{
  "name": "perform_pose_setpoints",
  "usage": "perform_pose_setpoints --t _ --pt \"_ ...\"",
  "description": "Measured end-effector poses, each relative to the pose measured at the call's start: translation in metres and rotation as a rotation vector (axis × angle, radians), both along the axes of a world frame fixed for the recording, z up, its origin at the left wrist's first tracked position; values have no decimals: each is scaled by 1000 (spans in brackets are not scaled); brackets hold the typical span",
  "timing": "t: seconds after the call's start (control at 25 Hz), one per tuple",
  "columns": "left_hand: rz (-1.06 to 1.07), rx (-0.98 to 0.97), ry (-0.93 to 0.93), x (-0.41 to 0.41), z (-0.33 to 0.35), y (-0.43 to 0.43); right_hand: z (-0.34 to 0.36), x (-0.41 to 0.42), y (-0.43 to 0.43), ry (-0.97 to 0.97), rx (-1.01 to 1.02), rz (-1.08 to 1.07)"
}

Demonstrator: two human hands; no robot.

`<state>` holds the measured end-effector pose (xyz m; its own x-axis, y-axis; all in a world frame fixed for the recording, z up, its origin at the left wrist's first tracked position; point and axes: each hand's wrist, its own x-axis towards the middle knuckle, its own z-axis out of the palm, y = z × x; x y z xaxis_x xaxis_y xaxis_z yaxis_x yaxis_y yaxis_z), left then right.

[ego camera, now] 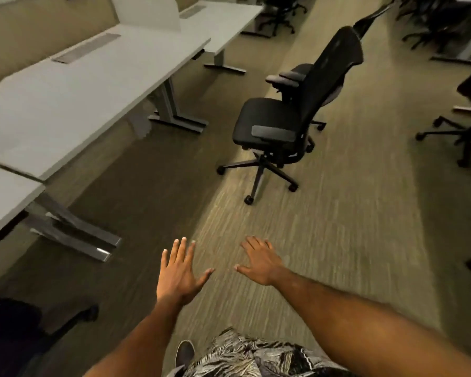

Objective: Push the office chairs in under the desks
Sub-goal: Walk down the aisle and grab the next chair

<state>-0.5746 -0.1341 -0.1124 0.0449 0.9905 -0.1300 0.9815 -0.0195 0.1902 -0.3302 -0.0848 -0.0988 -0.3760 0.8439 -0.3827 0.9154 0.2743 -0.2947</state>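
Out on the floor (337, 213), 1 chair (264, 123) stands apart from the worktop (79, 85), not yet pushed in; left hand (178, 270) and right hand (259, 263) are spread, empty.

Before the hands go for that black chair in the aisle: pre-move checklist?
1. Hands free: left hand and right hand are spread flat and hold nothing. ok
2. Contact with the chair: neither hand touches it and it stands well ahead. not ok
3. Path to the chair: only bare carpet lies between. ok
4. Room under the desk: the gap between its legs looks open. ok
5. Chair heading: the seat is turned roughly toward the desks, backrest on the aisle side. ok
6. Wheels roll freely: cannot tell
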Motion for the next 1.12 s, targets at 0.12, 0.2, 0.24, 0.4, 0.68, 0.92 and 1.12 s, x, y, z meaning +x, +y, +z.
perform_pose_setpoints --t 0.12,0.2,0.24,0.4,0.68,0.92,1.12 --pt "-38 -49 -45 70 6 49 5 70 14 21 -3 -132" --pt "-113 -33 -25 105 3 81 0 113 20 27 -1 -245" --pt "-176 -36 -20 123 3 100 1 135 27 20 -5 -293" --pt "-387 -82 28 216 0 222 0 230 94 -8 9 -559" --pt "-534 -41 20 294 26 312 36 294 176 -34 115 -588" --pt "-620 14 -8 379 54 435 63 380 275 -61 180 -607" --pt "-535 110 -44 456 88 522 67 466 359 -76 162 -537"
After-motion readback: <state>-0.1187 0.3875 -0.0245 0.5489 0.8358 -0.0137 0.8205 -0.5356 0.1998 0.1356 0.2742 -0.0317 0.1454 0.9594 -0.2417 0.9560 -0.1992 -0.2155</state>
